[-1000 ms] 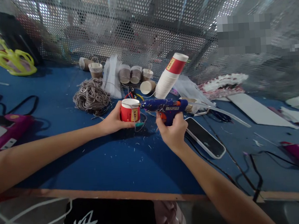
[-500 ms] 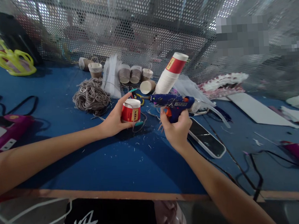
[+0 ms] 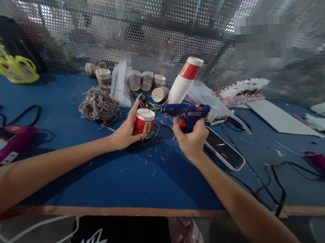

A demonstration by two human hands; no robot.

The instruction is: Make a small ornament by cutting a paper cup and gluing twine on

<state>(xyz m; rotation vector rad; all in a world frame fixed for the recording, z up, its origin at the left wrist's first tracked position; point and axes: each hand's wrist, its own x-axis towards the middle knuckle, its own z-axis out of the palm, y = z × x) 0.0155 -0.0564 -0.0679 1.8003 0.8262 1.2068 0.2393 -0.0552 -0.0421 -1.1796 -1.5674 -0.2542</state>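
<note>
Between the thumb and fingers of my left hand (image 3: pixel 126 133) is a red and white paper cup (image 3: pixel 144 124), its pale round end facing up. A thin grey cord (image 3: pixel 156 131) loops beside the cup's right side. My right hand (image 3: pixel 190 138) is wrapped around the handle of a dark blue hot glue gun (image 3: pixel 182 111), a finger by its orange trigger. The gun's nozzle points left and lies close to the cup's upper rim; whether they touch I cannot tell. Behind the cup, a yellow-handled tool (image 3: pixel 151 104) is partly hidden.
A grey cord bundle (image 3: pixel 99 105) lies left of several cord-wrapped cups (image 3: pixel 134 80). A stack of paper cups (image 3: pixel 181 87) leans behind the gun. A phone (image 3: pixel 224 149) lies by my right wrist. Purple glue guns (image 3: pixel 13 141) sit toward both sides; a perforated screen (image 3: pixel 157 34) stands behind.
The cup has turned and tilted slightly in my left hand, shifting a little right. The glue gun has moved slightly left, its nozzle nearer the cup's rim.
</note>
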